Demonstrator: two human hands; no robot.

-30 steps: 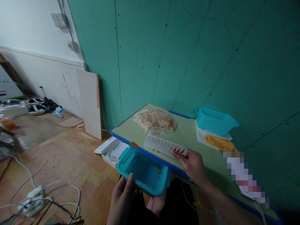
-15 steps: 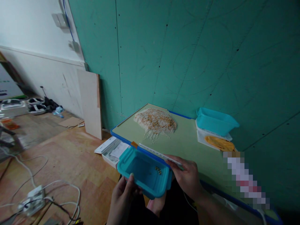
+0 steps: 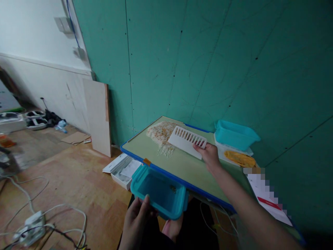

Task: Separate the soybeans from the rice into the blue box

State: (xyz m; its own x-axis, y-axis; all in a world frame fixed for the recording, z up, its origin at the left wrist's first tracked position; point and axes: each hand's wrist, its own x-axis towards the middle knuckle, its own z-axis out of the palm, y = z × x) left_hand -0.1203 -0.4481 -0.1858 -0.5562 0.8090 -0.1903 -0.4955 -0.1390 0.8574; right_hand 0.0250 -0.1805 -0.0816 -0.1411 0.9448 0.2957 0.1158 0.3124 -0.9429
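Note:
My left hand [image 3: 140, 211] grips the near rim of a blue plastic container [image 3: 158, 192], held just below the table's front edge. A few small dark yellowish beans [image 3: 173, 189] lie in its right part. My right hand [image 3: 209, 154] is closed on the right end of a white slotted plastic strip [image 3: 183, 144], which has a row of slots along its far side. The strip is over the table, beside a heap of white grains mixed with yellow beans [image 3: 161, 133], and hides the heap's right part.
The pale green table [image 3: 169, 170] has a blue edge and stands against a green wall. At its right are another blue container [image 3: 235, 135], an orange cloth [image 3: 239, 158] and a white paper [image 3: 270, 205]. On the floor are an open white box [image 3: 122, 172] and a power strip [image 3: 31, 227].
My right hand has carried the slotted strip from the table's front edge forward over the table to the heap. The left hand and its container have stayed nearly in place.

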